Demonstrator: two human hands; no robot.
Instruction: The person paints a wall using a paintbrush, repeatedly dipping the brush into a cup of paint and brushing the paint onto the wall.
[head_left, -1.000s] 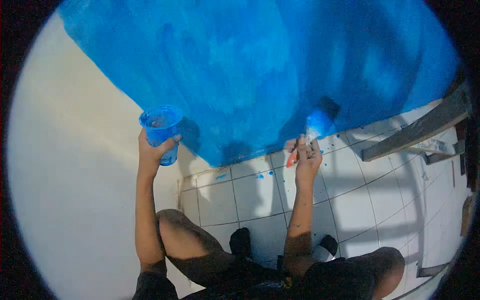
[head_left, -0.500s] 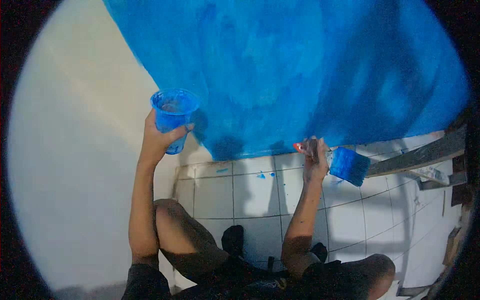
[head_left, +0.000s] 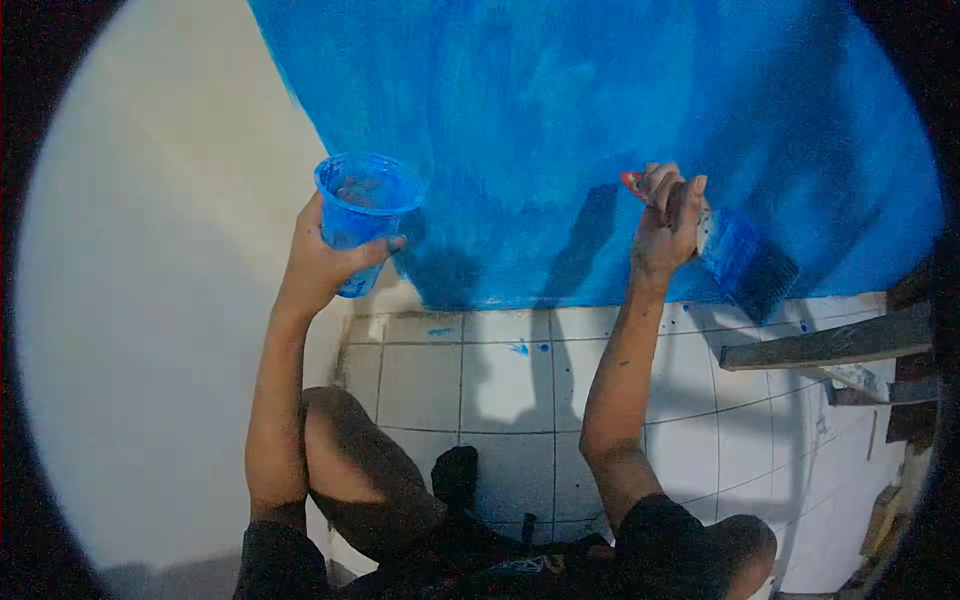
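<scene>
My left hand (head_left: 335,262) is wrapped round a clear plastic cup (head_left: 355,222) smeared inside with blue paint, held upright near the corner where the pale wall meets the blue one. My right hand (head_left: 672,225) grips a wide paintbrush (head_left: 745,262) by its handle, whose red end sticks out at the left. The bristles are soaked in blue and point down to the right. Behind both hands stands the blue-painted wall (head_left: 520,130), with streaks and my shadows on it. Whether the bristles touch the wall I cannot tell.
White floor tiles (head_left: 505,385) with blue paint drips (head_left: 519,348) lie below the wall. A wooden frame piece (head_left: 825,342) juts in from the right, close to the brush. On the left rises a bare pale wall (head_left: 160,300). My bent knees frame the lower part.
My right hand has risen with the paintbrush from over the tiles to in front of the blue wall. The cup in my left hand has moved slightly up and right.
</scene>
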